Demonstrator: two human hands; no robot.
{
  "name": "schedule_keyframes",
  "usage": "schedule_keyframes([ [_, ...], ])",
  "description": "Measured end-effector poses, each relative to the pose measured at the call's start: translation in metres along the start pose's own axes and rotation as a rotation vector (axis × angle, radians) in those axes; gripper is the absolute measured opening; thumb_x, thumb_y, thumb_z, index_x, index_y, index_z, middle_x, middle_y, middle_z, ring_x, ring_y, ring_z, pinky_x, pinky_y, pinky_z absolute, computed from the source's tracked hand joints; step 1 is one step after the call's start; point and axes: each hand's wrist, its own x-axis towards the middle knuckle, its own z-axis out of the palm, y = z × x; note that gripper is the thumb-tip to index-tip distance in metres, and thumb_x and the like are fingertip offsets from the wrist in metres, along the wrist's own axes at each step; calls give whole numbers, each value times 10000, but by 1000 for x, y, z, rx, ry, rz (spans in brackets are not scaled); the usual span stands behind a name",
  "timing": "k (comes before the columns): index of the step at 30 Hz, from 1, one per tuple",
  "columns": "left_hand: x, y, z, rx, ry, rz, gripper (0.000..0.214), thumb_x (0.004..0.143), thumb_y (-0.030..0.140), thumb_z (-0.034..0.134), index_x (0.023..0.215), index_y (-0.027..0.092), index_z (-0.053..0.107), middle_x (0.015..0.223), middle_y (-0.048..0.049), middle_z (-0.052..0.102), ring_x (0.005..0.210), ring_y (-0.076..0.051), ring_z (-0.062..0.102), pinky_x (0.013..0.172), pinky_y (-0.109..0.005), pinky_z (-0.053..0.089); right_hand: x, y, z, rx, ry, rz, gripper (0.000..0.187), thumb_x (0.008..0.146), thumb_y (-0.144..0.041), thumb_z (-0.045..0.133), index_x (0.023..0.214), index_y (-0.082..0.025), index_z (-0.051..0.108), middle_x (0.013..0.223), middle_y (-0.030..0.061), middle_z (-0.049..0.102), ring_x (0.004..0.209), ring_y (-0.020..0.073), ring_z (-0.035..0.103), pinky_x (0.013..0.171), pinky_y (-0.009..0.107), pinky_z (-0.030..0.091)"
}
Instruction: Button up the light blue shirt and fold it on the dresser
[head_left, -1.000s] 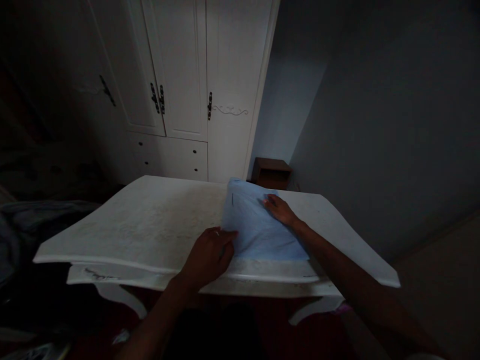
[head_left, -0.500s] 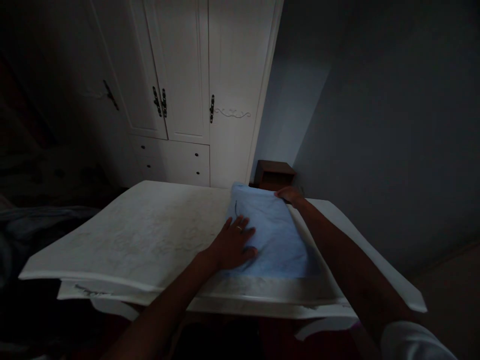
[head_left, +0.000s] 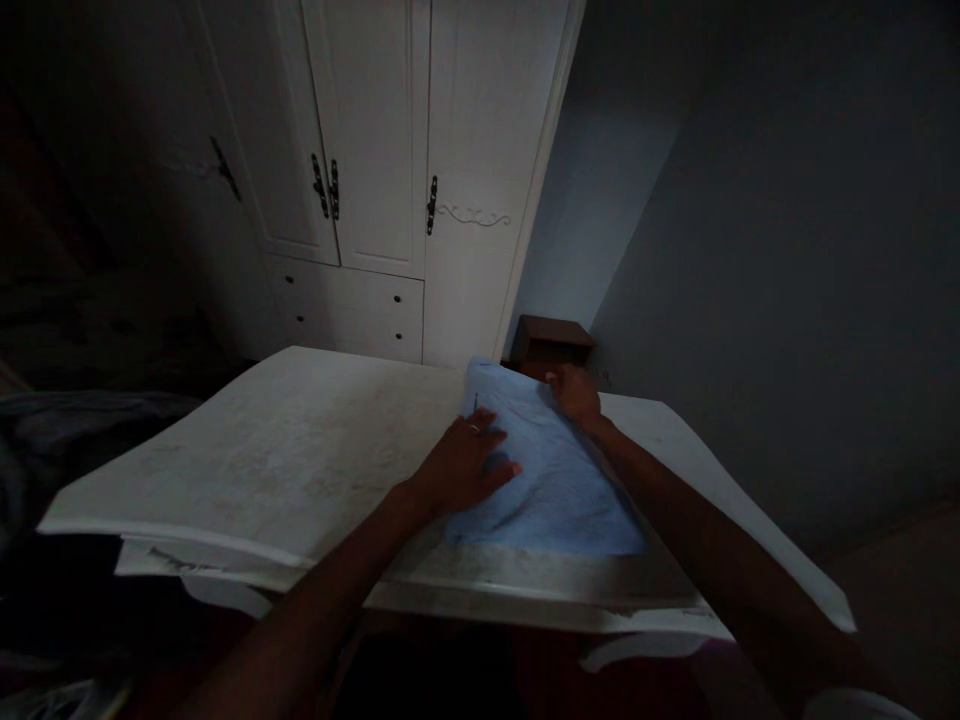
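Note:
A light blue folded cloth (head_left: 555,490) lies on the right part of a white table (head_left: 300,460). My left hand (head_left: 465,460) rests flat on the cloth's left side, fingers stretched out, a ring on one finger. At the cloth's far right corner my right hand (head_left: 576,395) has its fingers curled on the edge of the fabric. The room is dim and fine detail of the fingers is hard to see.
A white wardrobe (head_left: 390,180) with dark handles and drawers stands behind the table. A small brown cabinet (head_left: 555,338) sits by the wall at the table's far right. Dark bedding (head_left: 82,420) lies to the left. A grey wall runs along the right.
My left hand moved from the cloth's near left edge up onto its surface and flattened. My right hand went from the cloth's middle to its far right corner and closed there.

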Motion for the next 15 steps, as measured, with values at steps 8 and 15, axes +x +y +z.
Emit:
schedule_keyframes([
  [8,21,-14,16,54,-240,-15,726,911,613,431,1454,133,402,1562,-191,276,1469,-348,167,1176,-533,200,-42,1,39,-85,-161,-290,635,1009,-518,262,1481,-107,370,1582,154,276,1479,255,198,1194,412,165],
  [15,-5,7,9,127,-198,-53,698,931,588,391,1458,130,381,1560,-205,278,1465,-350,192,1156,-545,234,-40,30,32,-64,-212,-106,664,1010,-525,210,1521,-105,265,1600,157,213,1489,254,152,1181,489,174],
])
